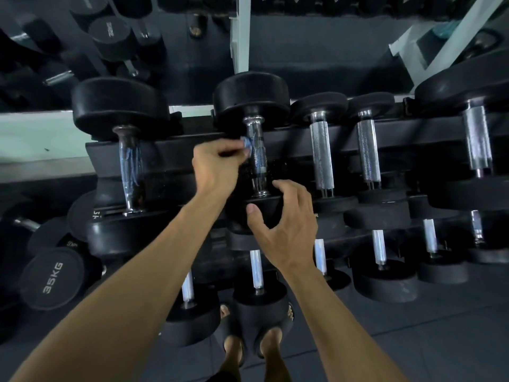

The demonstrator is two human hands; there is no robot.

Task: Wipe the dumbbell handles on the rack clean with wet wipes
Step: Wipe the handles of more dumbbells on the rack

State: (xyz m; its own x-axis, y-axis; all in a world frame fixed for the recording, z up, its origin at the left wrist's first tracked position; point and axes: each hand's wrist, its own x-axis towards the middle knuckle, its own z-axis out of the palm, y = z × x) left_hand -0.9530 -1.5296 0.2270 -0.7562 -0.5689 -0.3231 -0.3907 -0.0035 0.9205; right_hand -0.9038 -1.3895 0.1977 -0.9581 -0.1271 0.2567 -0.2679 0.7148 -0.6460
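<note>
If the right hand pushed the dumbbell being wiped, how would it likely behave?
Probably barely moves: the dumbbell has thick black heads and looks heavy, seated on the rack. Its round heads might roll slightly if shoved sideways. The right hand cups the near head while the left hand pinches a wipe.

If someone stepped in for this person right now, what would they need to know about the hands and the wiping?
Left hand pinches a crumpled blue wet wipe against the upper part of the knurled chrome dumbbell handle on the black rack.
Right hand is open, thumb resting on that dumbbell's near black weight head.
Done: cannot tell which handles are clean.
Left: finish this handle, then likely the chrome handles to the right.
</note>
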